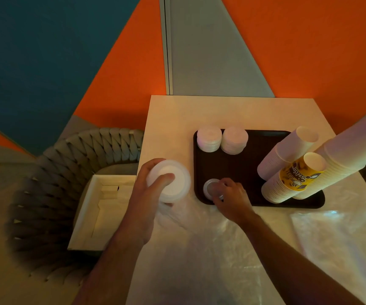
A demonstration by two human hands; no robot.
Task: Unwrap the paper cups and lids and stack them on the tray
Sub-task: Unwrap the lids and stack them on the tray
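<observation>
Orange and teal wall panels behind a pale bench (171, 119). We note a dark tray (239, 168) toward the bench's far right. Two lid stacks (209, 138) at the tray's far-left corner; tall cup stacks (287, 155) lean along its right edge. Left hand (149, 194) grips a stack of large white lids (173, 181) over the bench's left edge. Right hand (232, 201) pinches small clear lids (211, 188) at the tray's near-left corner. Clear wrapping (210, 249) covers the near bench.
</observation>
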